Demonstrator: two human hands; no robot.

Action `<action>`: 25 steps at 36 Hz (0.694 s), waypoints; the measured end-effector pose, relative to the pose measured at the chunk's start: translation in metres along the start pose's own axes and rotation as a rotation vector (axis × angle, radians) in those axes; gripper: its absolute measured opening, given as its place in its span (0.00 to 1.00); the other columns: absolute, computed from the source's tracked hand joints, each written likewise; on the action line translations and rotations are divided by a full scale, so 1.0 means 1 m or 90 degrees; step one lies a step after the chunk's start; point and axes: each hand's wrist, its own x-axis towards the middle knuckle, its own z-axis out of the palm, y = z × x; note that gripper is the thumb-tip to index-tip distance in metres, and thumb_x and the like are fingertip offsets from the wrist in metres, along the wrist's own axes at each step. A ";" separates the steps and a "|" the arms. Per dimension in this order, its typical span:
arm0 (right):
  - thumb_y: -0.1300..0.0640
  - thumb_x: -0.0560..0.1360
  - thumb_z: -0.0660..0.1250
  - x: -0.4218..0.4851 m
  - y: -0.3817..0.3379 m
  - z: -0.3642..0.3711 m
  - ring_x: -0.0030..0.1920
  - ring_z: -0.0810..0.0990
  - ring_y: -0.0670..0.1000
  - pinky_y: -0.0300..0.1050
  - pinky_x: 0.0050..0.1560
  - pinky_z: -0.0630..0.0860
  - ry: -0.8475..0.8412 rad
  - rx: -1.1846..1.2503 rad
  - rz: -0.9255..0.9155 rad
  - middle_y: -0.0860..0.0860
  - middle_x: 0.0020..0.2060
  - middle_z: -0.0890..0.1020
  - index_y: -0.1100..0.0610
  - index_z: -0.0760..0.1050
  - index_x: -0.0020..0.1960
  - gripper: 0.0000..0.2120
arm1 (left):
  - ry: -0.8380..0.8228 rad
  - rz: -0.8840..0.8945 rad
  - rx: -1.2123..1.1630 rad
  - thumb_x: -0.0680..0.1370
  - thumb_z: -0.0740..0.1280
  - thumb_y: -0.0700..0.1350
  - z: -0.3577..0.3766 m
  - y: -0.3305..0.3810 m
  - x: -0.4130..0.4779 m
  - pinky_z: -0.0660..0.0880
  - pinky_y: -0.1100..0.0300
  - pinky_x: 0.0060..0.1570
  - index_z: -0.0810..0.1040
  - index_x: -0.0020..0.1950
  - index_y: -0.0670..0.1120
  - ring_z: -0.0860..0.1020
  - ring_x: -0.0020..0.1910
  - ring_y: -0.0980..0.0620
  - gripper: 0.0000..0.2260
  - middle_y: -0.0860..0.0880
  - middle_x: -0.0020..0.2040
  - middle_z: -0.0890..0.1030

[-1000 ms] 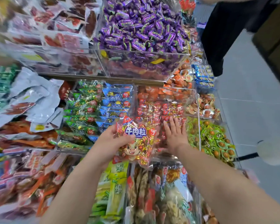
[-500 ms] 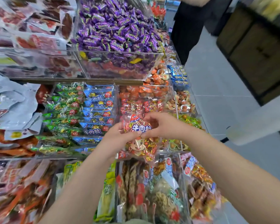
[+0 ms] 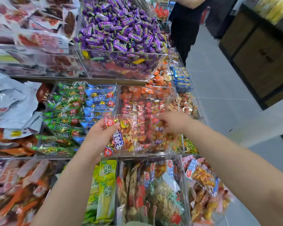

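Left hand (image 3: 98,137): the thumb lies across the front and the fingers curl behind, pinching one clear plastic snack bag (image 3: 122,139) full of red and gold wrapped pieces. The bag is turned sideways and held just over the front lip of the clear acrylic bin (image 3: 153,153) on the middle tier. White characters on a blue band read 牛肉粒.

Right hand (image 3: 175,123): it is down in that same bin among the matching red packs (image 3: 137,106). Its fingers look bent, but blur hides whether they grip anything.

Three tiers show. To the left of the red packs are blue packs (image 3: 101,101), then green packs (image 3: 64,115), both stacked several deep. Above is a heap of purple foil sweets (image 3: 119,30), too many to count, with lettering only partly legible. Below are yellow-green sachets (image 3: 104,190). One person in black (image 3: 186,30) stands at the aisle end.
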 end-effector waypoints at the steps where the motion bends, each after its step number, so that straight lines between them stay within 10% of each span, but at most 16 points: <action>1: 0.56 0.73 0.69 0.005 -0.007 0.012 0.52 0.78 0.53 0.44 0.43 0.74 -0.037 -0.042 0.004 0.49 0.54 0.79 0.50 0.70 0.65 0.21 | -0.001 0.004 0.004 0.79 0.67 0.46 0.000 0.000 0.000 0.76 0.39 0.57 0.77 0.59 0.49 0.83 0.51 0.42 0.10 0.46 0.49 0.85; 6: 0.66 0.76 0.61 0.025 -0.031 0.065 0.51 0.78 0.54 0.48 0.44 0.76 -0.117 -0.104 -0.005 0.51 0.55 0.79 0.50 0.64 0.71 0.26 | 0.002 -0.016 0.004 0.79 0.67 0.46 0.000 -0.002 0.000 0.82 0.49 0.41 0.68 0.72 0.47 0.85 0.43 0.47 0.22 0.48 0.44 0.86; 11: 0.59 0.76 0.63 0.030 -0.019 0.090 0.68 0.65 0.58 0.55 0.66 0.65 -0.033 -0.193 -0.089 0.56 0.68 0.67 0.54 0.60 0.72 0.26 | 0.019 -0.030 0.002 0.79 0.67 0.45 0.003 -0.002 -0.003 0.77 0.61 0.25 0.77 0.53 0.47 0.84 0.33 0.52 0.05 0.49 0.38 0.86; 16: 0.50 0.74 0.64 0.032 -0.004 0.100 0.73 0.31 0.62 0.61 0.70 0.34 -0.025 -0.241 -0.053 0.59 0.74 0.32 0.52 0.23 0.72 0.50 | 0.014 -0.019 -0.009 0.79 0.67 0.43 0.005 -0.003 0.000 0.76 0.62 0.24 0.77 0.49 0.49 0.84 0.32 0.53 0.01 0.51 0.35 0.85; 25: 0.50 0.76 0.63 0.042 -0.009 0.107 0.71 0.25 0.61 0.73 0.67 0.39 -0.055 -0.230 0.014 0.61 0.69 0.24 0.51 0.10 0.57 0.54 | 0.000 -0.011 0.024 0.78 0.68 0.46 0.008 -0.005 0.011 0.81 0.53 0.38 0.79 0.50 0.50 0.85 0.42 0.49 0.03 0.50 0.42 0.86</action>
